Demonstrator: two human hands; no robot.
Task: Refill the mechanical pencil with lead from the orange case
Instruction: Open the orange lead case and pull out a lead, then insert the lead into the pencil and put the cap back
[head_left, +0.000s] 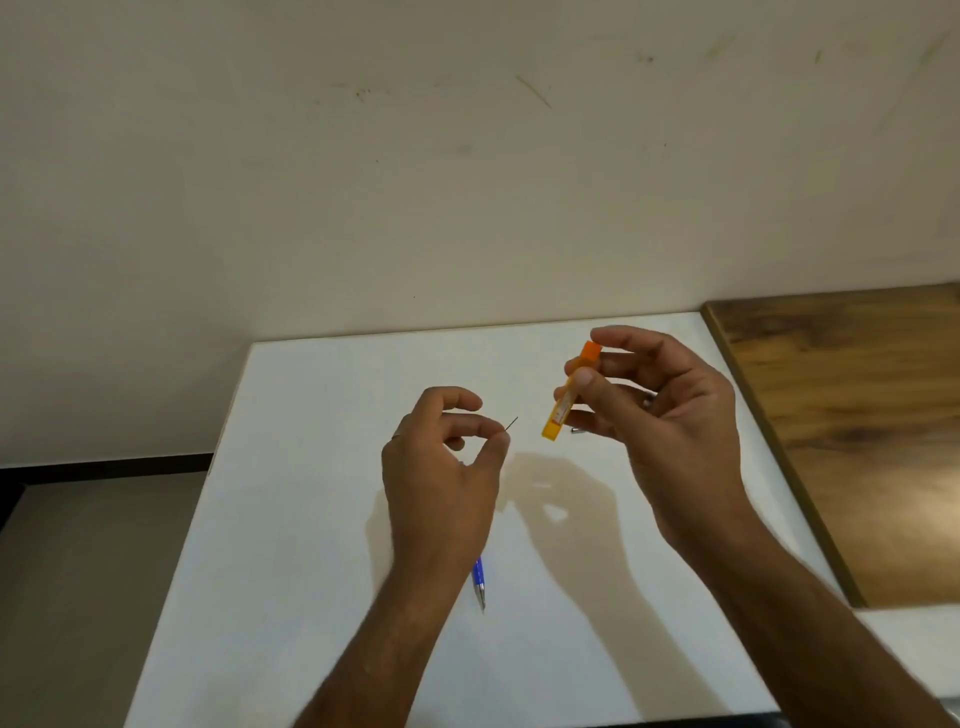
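Note:
My right hand (670, 415) holds the orange lead case (570, 391) upright and tilted between thumb and fingers, its orange cap at the top. My left hand (441, 457) pinches a thin dark lead (511, 424) between thumb and forefinger; the lead's free end points toward the case, a short gap apart. The blue mechanical pencil (478, 582) lies on the white table (311, 519), mostly hidden under my left wrist, with its metal tip toward me. A small dark metal piece (575, 430) shows just below my right fingers, by the case.
A wooden board (852, 426) lies along the table's right side. A pale wall rises behind the table's far edge. The floor drops away past the table's left edge.

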